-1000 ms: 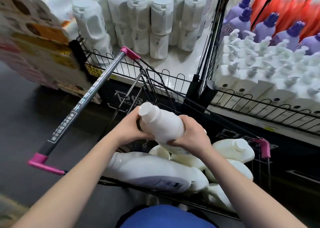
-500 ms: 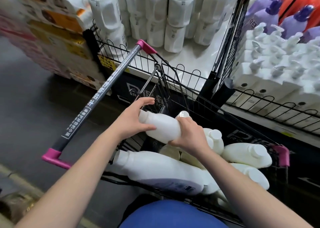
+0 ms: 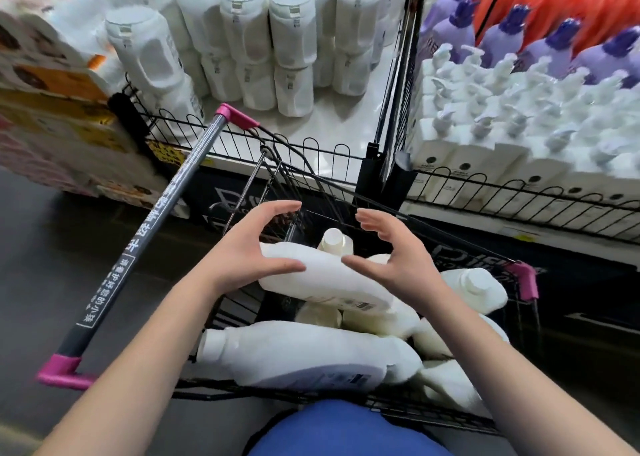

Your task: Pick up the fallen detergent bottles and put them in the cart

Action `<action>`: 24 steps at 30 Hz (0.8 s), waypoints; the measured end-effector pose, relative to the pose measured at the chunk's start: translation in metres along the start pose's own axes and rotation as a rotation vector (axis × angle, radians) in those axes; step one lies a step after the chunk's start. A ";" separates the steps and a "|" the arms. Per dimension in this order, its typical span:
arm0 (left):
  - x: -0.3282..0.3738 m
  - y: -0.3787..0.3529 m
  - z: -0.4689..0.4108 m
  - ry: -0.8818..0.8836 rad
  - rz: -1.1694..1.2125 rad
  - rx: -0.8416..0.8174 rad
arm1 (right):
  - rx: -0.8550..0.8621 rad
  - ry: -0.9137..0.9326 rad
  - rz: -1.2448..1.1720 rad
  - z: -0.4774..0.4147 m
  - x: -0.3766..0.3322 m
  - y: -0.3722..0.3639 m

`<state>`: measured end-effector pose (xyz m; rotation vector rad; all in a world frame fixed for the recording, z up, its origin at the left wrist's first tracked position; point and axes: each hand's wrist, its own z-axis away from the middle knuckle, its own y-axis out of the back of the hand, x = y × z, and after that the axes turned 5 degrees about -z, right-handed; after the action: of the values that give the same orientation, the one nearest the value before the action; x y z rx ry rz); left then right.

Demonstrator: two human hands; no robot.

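My left hand (image 3: 249, 251) and right hand (image 3: 398, 260) are both spread, fingers curved, over one top bottle (image 3: 329, 282). It lies on at least five other bottles (image 3: 294, 355) in one cart (image 3: 162, 234).

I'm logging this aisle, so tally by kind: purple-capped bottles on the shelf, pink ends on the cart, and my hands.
Purple-capped bottles: 5
Pink cart ends: 3
Hands: 2, left hand and right hand
Total: 10
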<state>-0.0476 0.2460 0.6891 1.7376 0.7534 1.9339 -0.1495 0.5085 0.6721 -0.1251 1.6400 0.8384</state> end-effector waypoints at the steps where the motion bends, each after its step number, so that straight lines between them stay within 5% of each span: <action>1: 0.011 0.000 -0.004 -0.028 0.008 -0.012 | 0.032 0.021 -0.018 0.006 -0.006 0.013; 12: 0.131 -0.037 -0.053 -0.372 0.159 -0.171 | 0.311 0.072 -0.084 0.088 -0.026 0.117; 24: 0.195 -0.141 -0.072 -0.602 0.356 -0.452 | 0.648 -0.129 -0.060 0.197 -0.019 0.157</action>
<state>-0.1484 0.4702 0.7400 2.0688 -0.2025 1.4686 -0.0644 0.7305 0.7578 0.3256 1.6977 0.2342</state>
